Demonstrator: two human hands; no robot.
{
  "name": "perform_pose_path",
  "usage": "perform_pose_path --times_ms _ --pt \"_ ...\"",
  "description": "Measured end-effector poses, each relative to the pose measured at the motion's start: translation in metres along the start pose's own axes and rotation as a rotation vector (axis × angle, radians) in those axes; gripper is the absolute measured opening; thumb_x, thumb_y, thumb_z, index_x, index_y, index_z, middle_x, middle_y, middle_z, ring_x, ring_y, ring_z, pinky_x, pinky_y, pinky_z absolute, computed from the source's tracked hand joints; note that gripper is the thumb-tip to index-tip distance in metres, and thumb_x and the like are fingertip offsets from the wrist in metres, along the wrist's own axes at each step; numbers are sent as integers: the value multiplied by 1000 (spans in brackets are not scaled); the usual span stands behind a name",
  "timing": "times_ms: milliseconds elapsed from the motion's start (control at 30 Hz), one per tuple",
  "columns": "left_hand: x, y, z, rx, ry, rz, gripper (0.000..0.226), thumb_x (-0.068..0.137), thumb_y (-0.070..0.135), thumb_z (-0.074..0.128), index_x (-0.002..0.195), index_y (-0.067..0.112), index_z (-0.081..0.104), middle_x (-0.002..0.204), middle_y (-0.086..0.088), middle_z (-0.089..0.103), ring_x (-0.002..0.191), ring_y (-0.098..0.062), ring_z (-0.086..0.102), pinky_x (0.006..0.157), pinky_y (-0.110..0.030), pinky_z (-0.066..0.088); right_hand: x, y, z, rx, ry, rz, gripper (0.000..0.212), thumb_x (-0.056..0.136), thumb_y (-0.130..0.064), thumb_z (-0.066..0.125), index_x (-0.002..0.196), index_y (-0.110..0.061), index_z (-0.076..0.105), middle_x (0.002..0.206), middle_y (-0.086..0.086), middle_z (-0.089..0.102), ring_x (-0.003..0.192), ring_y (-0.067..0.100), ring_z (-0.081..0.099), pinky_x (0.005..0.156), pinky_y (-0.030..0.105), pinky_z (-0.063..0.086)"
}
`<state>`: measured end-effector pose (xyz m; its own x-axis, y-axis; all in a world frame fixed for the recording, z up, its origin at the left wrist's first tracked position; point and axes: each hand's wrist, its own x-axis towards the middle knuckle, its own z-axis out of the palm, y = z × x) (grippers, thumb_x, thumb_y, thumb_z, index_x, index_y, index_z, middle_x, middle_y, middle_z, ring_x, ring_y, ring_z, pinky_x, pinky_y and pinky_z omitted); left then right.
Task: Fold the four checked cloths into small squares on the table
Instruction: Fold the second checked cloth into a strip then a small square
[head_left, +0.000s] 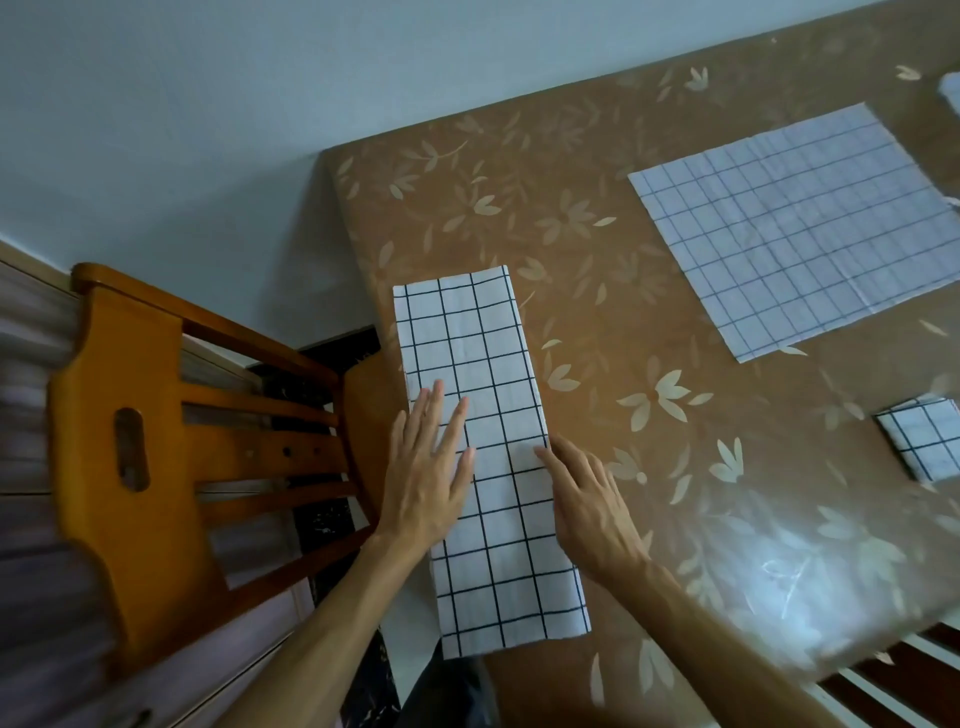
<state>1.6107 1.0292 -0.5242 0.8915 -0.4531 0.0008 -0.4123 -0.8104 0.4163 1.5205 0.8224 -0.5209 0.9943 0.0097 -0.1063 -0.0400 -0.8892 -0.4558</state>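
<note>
A white cloth with a black check (467, 343), folded into a long narrow strip, lies along the table's left edge. My left hand (431, 467) rests flat on its middle with fingers spread. My right hand (587, 504) lies on the strip's right edge, fingertips touching the cloth. A second checked cloth (800, 228) lies spread flat at the far right. A third cloth (924, 436), folded into a small square, sits at the right edge of view. A corner of another white cloth (951, 91) shows at the top right.
The table (675, 457) carries a brown covering with a pale leaf pattern. An orange wooden chair (156, 415) stands close against the table's left side. A pale wall runs behind. Dark slats (904, 670) show at the lower right.
</note>
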Motion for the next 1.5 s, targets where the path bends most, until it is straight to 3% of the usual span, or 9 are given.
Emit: perform_pose_path --times_ms 100,200,267,333,533,733,1033,1233,1500 --pt "-35 -3 3 -126 62 -103 61 98 8 53 154 22 32 163 -14 15 150 -26 20 117 -42 33 -29 6 0 -12 0 4 81 68 18 59 141 -13 45 130 8 52 100 24 51 82 39 53" --pt "-74 -11 9 -123 -37 -160 80 90 -4 60 154 30 26 155 -14 28 118 -23 57 83 -20 55 -44 9 -5 -1 -2 16 64 81 -5 69 140 -18 49 120 3 56 96 19 51 79 30 51" --pt "-94 -12 13 -125 -134 -170 90 87 -6 63 155 33 21 135 -8 46 71 -9 56 51 -8 43 -51 8 -7 75 2 69 47 88 -15 61 134 -21 54 109 -1 58 92 18 54 75 30 51" --pt "-105 -8 13 -139 -173 -173 91 88 -4 63 157 33 17 107 4 51 55 -5 43 44 -12 38 -55 5 -7 167 10 120 34 94 -18 53 128 -22 56 101 -5 60 89 15 57 74 32 53" --pt "-116 3 11 -155 -140 -156 68 92 2 62 150 25 36 103 10 50 60 -1 45 48 -10 38 -62 -8 -2 384 -15 407 32 97 -36 53 126 -23 52 98 -7 67 85 11 64 77 35 55" --pt "-121 3 2 -132 -160 -140 54 93 5 63 142 23 50 113 8 52 79 -4 50 56 -6 40 -69 -11 -3 254 -116 514 21 83 -37 64 76 -25 49 78 -7 51 67 10 48 57 25 40" --pt "-118 6 4 -81 -78 93 15 85 17 77 100 17 74 93 7 60 83 -8 60 63 -5 40 -75 -17 -16 425 -3 601 7 84 -20 58 88 -17 54 78 -3 59 69 13 56 63 32 50" --pt "-107 39 6 -111 -161 237 19 98 26 58 113 20 68 100 8 55 88 -5 55 66 -15 52 -76 12 -39 469 0 602 39 83 -14 69 120 -15 55 92 -9 62 82 6 57 70 23 48" --pt "-21 84 -22 -63 -139 405 33 96 16 58 128 20 60 121 1 56 107 -12 56 83 -27 57 -91 51 -68 203 -137 404 13 80 -13 73 81 -17 61 74 -2 58 69 19 55 63 33 49"
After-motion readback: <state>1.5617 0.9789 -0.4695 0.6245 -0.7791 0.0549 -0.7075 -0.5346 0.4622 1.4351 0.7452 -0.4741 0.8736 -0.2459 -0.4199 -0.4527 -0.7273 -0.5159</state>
